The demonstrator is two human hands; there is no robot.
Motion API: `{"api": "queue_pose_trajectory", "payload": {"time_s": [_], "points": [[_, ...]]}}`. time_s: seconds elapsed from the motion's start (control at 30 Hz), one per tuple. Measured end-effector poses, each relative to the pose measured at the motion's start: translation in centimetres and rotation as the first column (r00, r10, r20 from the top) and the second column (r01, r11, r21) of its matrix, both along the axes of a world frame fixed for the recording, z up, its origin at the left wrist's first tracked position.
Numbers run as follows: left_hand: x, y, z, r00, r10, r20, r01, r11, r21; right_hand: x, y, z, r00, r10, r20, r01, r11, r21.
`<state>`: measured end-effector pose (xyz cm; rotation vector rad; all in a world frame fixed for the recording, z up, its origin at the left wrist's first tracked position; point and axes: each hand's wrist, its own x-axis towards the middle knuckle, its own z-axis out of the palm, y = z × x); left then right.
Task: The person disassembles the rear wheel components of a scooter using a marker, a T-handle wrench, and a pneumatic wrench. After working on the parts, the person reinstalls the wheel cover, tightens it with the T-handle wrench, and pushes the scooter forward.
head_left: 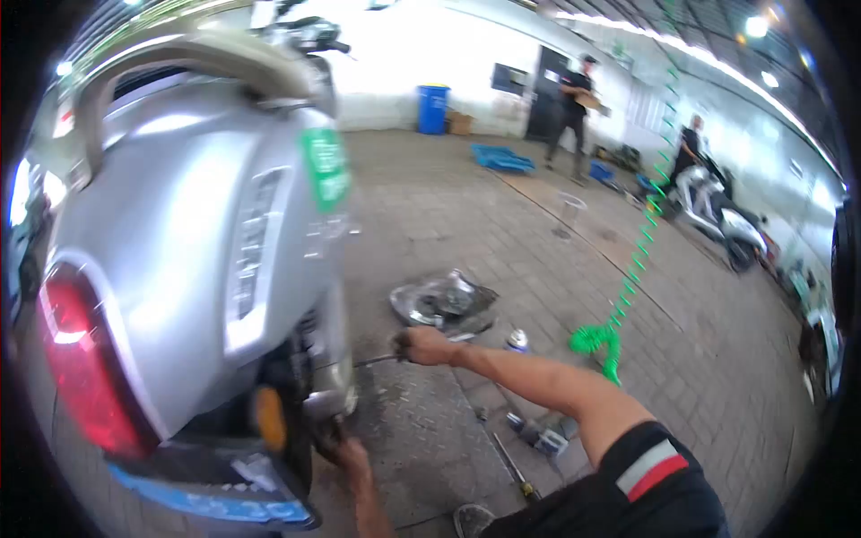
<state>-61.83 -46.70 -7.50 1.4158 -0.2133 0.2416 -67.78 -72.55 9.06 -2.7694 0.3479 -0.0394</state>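
Note:
A silver scooter (170,188) with a red tail light (90,359) fills the left side. My right hand (426,346) is closed around a tool with a thin metal shaft (375,360), which points left toward the scooter's lower side; its exact kind is unclear. Lower down, my left hand (348,453) reaches to the dark parts under the scooter's rear, near a rounded metal part (321,405). Its fingers are partly hidden and blurred, so their grip cannot be made out. An orange reflector (269,419) sits just left of that hand.
On the floor are a metallic-looking piece (444,300), a spray can (517,341), a power tool (543,437) and a long-shafted tool (513,464). A green coiled hose (639,260) hangs at right. Two people (574,112) are farther back, one beside another scooter (717,211).

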Motion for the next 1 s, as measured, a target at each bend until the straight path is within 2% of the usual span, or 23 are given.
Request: {"api": "queue_pose_trajectory", "payload": {"time_s": [0.03,0.07,0.13,0.17,0.2,0.23,0.27,0.3,0.37,0.43,0.47,0.53,0.57,0.7,1.0], "points": [[1.1,0.2,-2.4,0.998,-0.045,0.052,0.038,0.990,0.133,-0.1,-0.5,-0.8,0.997,-0.031,0.073,0.026,0.997,0.075],[0.0,0.9,-2.8,0.992,-0.128,-0.004,0.126,0.972,0.196,0.0,-0.8,-2.3,0.992,-0.039,0.121,0.020,0.987,0.161],[-3.5,1.3,-2.3,0.951,-0.256,-0.171,0.290,0.932,0.216,-0.8,1.1,-1.1,0.950,0.055,0.308,-0.092,0.990,0.106],[-5.1,1.2,-2.6,0.929,-0.292,-0.228,0.340,0.917,0.211,-0.8,1.4,-0.8,0.975,-0.027,0.220,-0.012,0.985,0.173],[-6.1,1.6,-3.1,0.913,-0.306,-0.270,0.363,0.910,0.199,-0.4,-0.7,-3.0,0.946,-0.020,0.324,-0.082,0.951,0.299],[-7.1,0.8,-2.9,0.883,-0.356,-0.306,0.423,0.886,0.189,-0.1,-1.4,-3.5,0.928,0.014,0.373,-0.109,0.966,0.234],[-7.6,1.0,-3.1,0.869,-0.370,-0.329,0.442,0.879,0.179,-0.7,1.4,-1.2,0.858,0.046,0.512,-0.161,0.970,0.182],[-8.0,1.0,-3.3,0.854,-0.384,-0.352,0.462,0.871,0.168,0.1,0.2,-2.9,0.861,-0.046,0.507,-0.148,0.930,0.336],[-8.5,1.1,-3.3,0.837,-0.395,-0.379,0.479,0.863,0.160,0.4,-2.3,-4.3,0.865,-0.108,0.489,-0.194,0.828,0.526],[-9.0,1.2,-3.3,0.823,-0.405,-0.398,0.493,0.858,0.146,-0.1,-4.0,-5.5,0.864,-0.062,0.499,-0.270,0.781,0.564],[-9.0,1.2,-3.2,0.817,-0.406,-0.411,0.497,0.856,0.144,-0.1,-5.5,-7.3,0.856,0.048,0.515,-0.250,0.911,0.329],[-9.3,1.1,-3.2,0.803,-0.420,-0.423,0.516,0.845,0.141,-1.0,-6.5,-8.7,0.850,0.145,0.507,-0.209,0.975,0.071],[-9.2,1.2,-3.2,0.801,-0.422,-0.425,0.520,0.842,0.143,-1.6,-5.6,-8.1,0.871,0.125,0.475,-0.158,0.987,0.031],[-9.3,1.3,-2.9,0.790,-0.430,-0.437,0.529,0.838,0.133,-1.1,-1.9,-4.5,0.942,0.003,0.336,-0.013,1.000,0.027],[-10.9,1.8,-3.5,0.763,-0.431,-0.481,0.530,0.844,0.084,0.5,0.8,-2.5,0.973,-0.046,0.226,0.046,0.999,0.004]]}}
